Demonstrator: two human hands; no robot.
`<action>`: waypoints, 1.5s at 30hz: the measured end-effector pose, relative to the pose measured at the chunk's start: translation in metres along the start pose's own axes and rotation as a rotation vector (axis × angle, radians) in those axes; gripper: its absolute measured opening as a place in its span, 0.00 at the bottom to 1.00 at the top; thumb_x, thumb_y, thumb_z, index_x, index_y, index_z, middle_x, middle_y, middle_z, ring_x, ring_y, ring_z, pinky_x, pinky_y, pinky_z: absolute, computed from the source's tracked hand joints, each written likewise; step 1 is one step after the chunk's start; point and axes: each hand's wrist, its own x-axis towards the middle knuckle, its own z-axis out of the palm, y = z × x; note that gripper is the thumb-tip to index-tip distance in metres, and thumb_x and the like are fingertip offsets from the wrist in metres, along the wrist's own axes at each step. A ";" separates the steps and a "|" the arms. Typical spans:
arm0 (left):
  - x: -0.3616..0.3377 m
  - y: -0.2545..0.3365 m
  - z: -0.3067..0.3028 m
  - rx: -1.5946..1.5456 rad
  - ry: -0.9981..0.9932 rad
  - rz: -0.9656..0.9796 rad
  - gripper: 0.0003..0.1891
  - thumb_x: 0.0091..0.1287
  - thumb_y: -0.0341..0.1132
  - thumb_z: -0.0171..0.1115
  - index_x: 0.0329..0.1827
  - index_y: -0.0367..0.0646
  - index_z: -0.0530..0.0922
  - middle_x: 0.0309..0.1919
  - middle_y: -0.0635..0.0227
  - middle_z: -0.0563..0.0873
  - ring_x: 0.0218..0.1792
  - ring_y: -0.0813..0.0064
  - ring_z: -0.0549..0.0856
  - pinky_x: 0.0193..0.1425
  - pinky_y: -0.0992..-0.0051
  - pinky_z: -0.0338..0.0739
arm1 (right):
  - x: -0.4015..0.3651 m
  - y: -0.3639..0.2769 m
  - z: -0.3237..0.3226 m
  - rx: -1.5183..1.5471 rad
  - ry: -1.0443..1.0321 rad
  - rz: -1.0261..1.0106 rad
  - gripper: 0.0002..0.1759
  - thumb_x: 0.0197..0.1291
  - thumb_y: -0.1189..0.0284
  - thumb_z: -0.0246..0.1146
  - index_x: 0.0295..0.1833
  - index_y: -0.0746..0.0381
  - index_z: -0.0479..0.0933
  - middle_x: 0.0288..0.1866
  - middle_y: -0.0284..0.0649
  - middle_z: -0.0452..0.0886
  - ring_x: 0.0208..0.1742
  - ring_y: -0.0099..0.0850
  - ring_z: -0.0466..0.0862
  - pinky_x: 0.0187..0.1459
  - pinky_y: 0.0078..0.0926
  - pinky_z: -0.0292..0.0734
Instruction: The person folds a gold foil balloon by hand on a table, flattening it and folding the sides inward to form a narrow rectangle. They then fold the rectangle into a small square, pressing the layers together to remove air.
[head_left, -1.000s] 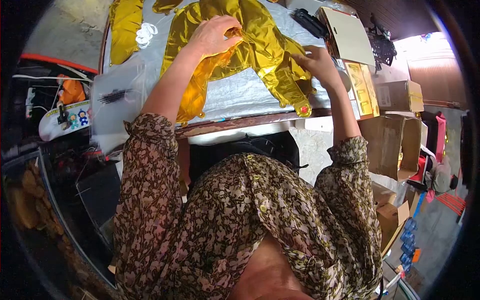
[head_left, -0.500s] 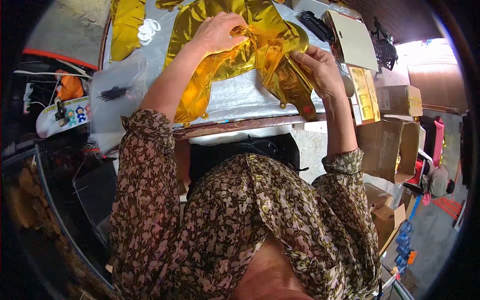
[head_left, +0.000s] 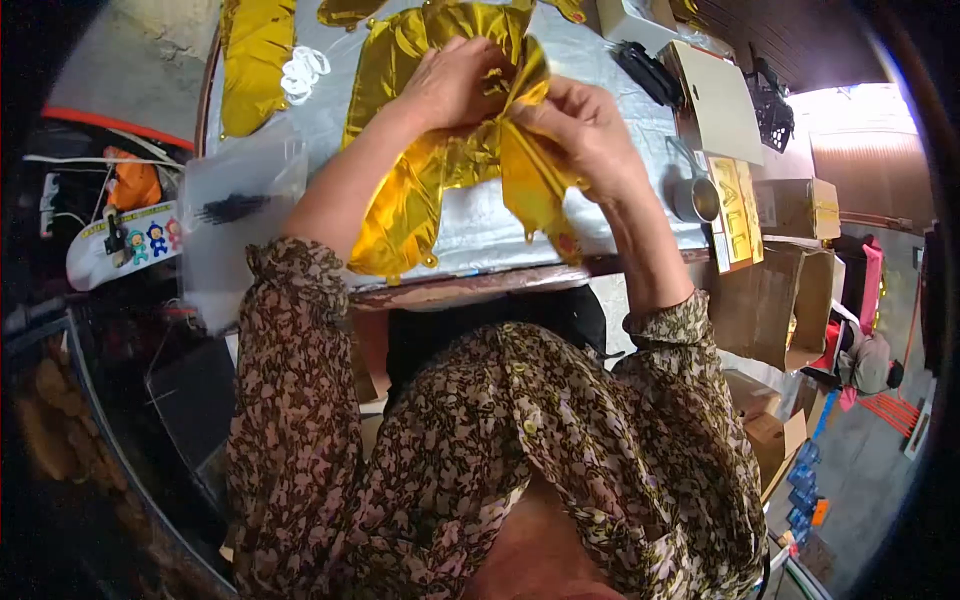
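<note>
Nearest to you, filling the lower frame, is your blouse [head_left: 500, 450], thin cloth printed with small pale flowers on dark brown, its sleeves gathered at the cuffs. Above it runs the worn wooden table edge [head_left: 480, 285], and past that edge lies a dull, crinkled silver sheet [head_left: 480, 225] covering the top.

The balloon [head_left: 410, 200] lies at upper centre of the frame: flat, uninflated gold foil, glossy and creased, with a scalloped seam. One long lobe trails down and left to the table edge. A narrower folded strip hangs to the right of it, ending in a small reddish spot.

Your left hand [head_left: 455, 85] sits on the balloon's upper part, fingers curled together and pinched into the foil. Your right hand [head_left: 580, 130] meets it just beside, thumb and fingers closed on a folded ridge of the same foil. The two hands are touching or nearly so.

At the left of the frame a clear plastic bag [head_left: 240, 200] holds thin black pieces. To the right of your right wrist stands a round metal cup [head_left: 697, 198], with an open cardboard box [head_left: 770, 300] below it.

Farther off, at upper left, lie a second gold foil [head_left: 255, 60] and a coil of white rings [head_left: 303, 72]. At upper right lies a flat tan board [head_left: 722, 100].
</note>
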 end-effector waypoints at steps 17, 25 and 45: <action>-0.016 -0.073 0.043 -0.197 -0.070 0.056 0.33 0.71 0.50 0.65 0.78 0.47 0.73 0.79 0.56 0.70 0.79 0.53 0.65 0.86 0.55 0.55 | -0.003 0.071 -0.046 -1.336 0.128 -0.422 0.26 0.79 0.71 0.57 0.80 0.53 0.71 0.84 0.39 0.69 0.87 0.46 0.61 0.85 0.61 0.44; -0.018 -0.096 0.068 -0.699 -0.043 0.046 0.26 0.80 0.47 0.57 0.77 0.47 0.73 0.72 0.60 0.78 0.72 0.62 0.77 0.76 0.59 0.70 | 0.003 0.077 -0.038 -1.329 0.064 -0.458 0.27 0.79 0.70 0.59 0.80 0.53 0.71 0.83 0.37 0.71 0.87 0.46 0.61 0.84 0.63 0.44; 0.008 -0.048 -0.004 -0.337 0.115 -0.164 0.25 0.83 0.50 0.47 0.72 0.43 0.74 0.50 0.48 0.90 0.46 0.50 0.90 0.57 0.61 0.84 | 0.001 0.083 -0.048 -1.448 0.008 -0.505 0.25 0.78 0.68 0.61 0.77 0.54 0.74 0.81 0.32 0.73 0.86 0.45 0.63 0.82 0.70 0.46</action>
